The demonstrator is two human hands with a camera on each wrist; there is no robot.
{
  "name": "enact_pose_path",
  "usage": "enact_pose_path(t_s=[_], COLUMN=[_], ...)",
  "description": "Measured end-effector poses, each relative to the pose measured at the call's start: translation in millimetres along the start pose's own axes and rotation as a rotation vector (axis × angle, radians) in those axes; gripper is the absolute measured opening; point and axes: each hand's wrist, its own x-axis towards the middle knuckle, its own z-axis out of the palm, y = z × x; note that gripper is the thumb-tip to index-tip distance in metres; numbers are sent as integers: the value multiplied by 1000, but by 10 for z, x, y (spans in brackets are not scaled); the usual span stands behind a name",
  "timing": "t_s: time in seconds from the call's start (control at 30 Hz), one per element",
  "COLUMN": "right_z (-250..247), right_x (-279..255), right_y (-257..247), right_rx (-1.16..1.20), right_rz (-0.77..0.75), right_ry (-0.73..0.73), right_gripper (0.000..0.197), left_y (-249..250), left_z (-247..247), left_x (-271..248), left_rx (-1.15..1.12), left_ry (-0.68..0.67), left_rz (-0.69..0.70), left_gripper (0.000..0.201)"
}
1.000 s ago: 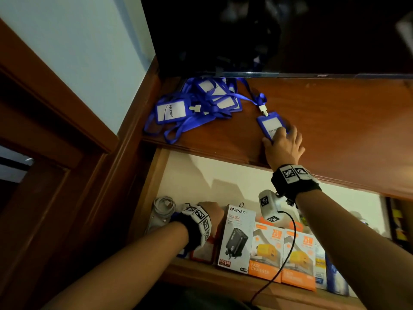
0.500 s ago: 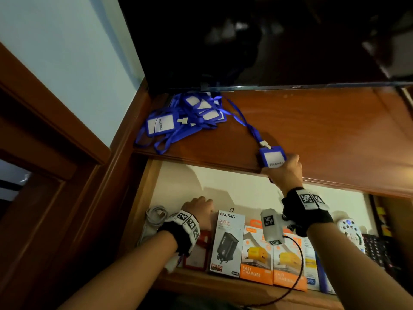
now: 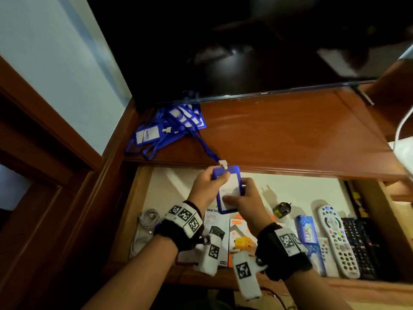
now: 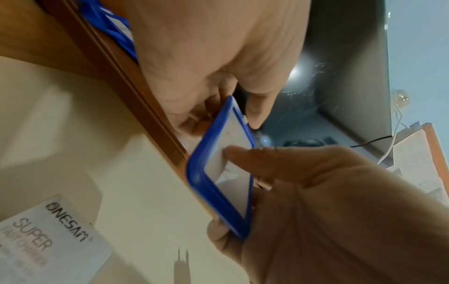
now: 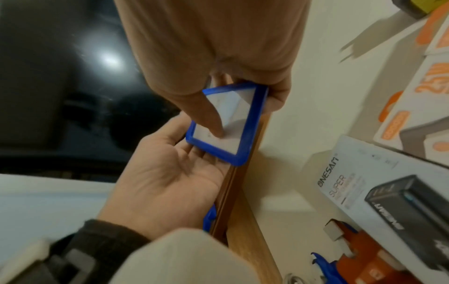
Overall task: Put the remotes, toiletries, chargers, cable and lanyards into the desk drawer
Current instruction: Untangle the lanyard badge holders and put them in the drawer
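A blue badge holder (image 3: 230, 190) with a white card hangs over the open drawer (image 3: 134, 209), just past the desk top's front edge. My left hand (image 3: 220, 179) pinches its top end near the white clip. My right hand (image 3: 235, 191) grips its lower half, thumb on the card face. In the left wrist view the badge holder (image 4: 233, 138) sits between my left hand (image 4: 233, 115) and right hand (image 4: 243, 192). In the right wrist view my right hand (image 5: 245, 115) thumbs the badge holder (image 5: 233, 123) while left-hand fingers (image 5: 194, 153) lie under it. Its blue strap (image 3: 207, 151) trails back to the lanyard pile (image 3: 165, 130).
The drawer holds a coiled white cable (image 3: 145, 222), boxed chargers (image 3: 216, 229), a loose black plug (image 3: 282, 210), blue boxes (image 3: 306, 229), a white remote (image 3: 335, 236) and a black remote (image 3: 359, 242). A dark TV screen (image 3: 245, 52) stands at the back of the desk top (image 3: 290, 130).
My right hand dragged the badge holder off the desk top's edge, out over the drawer. My left hand rose from the drawer and took hold of the badge's top.
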Motion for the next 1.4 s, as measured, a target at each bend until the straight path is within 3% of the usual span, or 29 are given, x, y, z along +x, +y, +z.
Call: enact_pose_path(t_s=[0.07,0.2,0.33,0.43,0.5,0.6,0.73,0.83,0.97,1.1,1.23,1.4], right_z=[-27,-154,-263,-267,-220,-115,-8,78,228,441,563,441], right_x=[-75,-145,-165,-171,-168,-173,-186,-211,-295,-413,-459,-458], right_y=[2,-99,-284,-436,-505,-576,-677,-723,-618,-408,-281,-365], right_rx=[-29,94,33,-131,-230,-338,-328,-251,-68,65,1,-76], right_rz=[-28,-150,-365,-368,-344,-262,-353,-378,-467,-545,-507,-496], right_ry=[-28,98,-173,-367,-398,-239,-261,-302,-240,-213,-162,-183], right_gripper=[34,28,39,44,55,62,63,54,25,23,15,4], left_y=[10,30,65,66,91,140,174,182,198,184,204,216], left_z=[-13,-99,-227,-325,-386,-485,-646,-790,-911,-875,-779,-851], left_x=[-99,-329,-512,-572,-582,-562,-539,-507,-478,-469,-485,-452], left_rx=[27,10,125,223,247,270,189,85,-123,-328,-560,-441], left_ry=[32,-61,-215,-335,-360,-326,-267,-215,-130,-36,-23,-29], left_rz=[14,33,88,113,134,164,149,133,141,168,177,208], left_gripper=[19,26,31,33,33,31,30,31,33,33,32,40])
